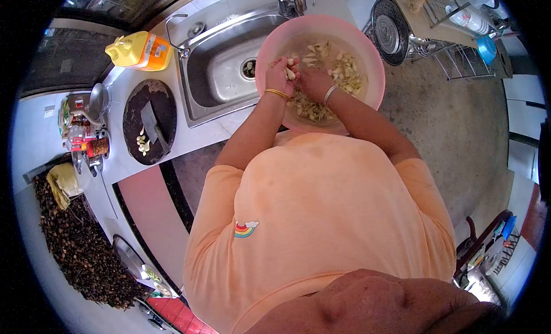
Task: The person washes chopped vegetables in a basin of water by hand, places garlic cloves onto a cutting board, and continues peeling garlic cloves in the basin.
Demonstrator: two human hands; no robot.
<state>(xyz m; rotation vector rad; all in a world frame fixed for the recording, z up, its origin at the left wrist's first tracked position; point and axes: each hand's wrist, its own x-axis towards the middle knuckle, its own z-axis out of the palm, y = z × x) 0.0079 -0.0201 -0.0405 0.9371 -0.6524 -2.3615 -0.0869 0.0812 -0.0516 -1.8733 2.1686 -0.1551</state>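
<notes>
A large pink basin [377,75] rests at the sink's right side, with cloudy water and many pale, whitish vegetable pieces [348,75] in it, too small to name surely. Over the basin's left part, my left hand [278,77] is closed around a few of these pieces, which show at its fingers. Beside it, my right hand [315,85] reaches down into the basin, close to the left hand. Its fingers are hidden or blurred at the water, so what they hold does not show. Darker bits lie in the water near the basin's front.
Left of the basin is a steel sink [221,67] with a faucet [291,1] behind. A round dark chopping board [135,104] carries a cleaver [151,124] and pale pieces. A yellow jug [138,51] stands behind it. Bottles [80,133] crowd the far left; a rack [459,61] stands right.
</notes>
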